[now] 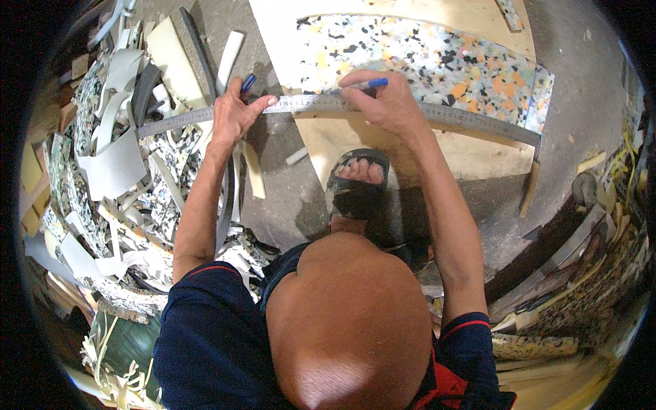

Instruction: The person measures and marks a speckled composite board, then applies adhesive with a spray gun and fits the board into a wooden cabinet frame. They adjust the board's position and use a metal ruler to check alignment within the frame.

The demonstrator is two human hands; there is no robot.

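A long metal ruler (471, 120) lies along the near edge of a speckled foam sheet (417, 55), its left end reaching over the scrap pile. My left hand (234, 115) grips the ruler left of the sheet, thumb on its face. A short blue object (249, 83) sticks out at that hand's fingers; its kind is unclear. My right hand (391, 104) is closed on a blue-ended pen (376, 83), which slants left over the foam beside the ruler. The fingers partly cover the pen, and the right hand also covers part of the ruler.
Under the foam is a light wooden board (437, 150). A foam strip (509, 15) lies at the far right. White and speckled foam offcuts (113, 164) heap up on the left. My sandalled foot (357, 179) stands at the board's near edge. More scraps (581, 239) line the right side.
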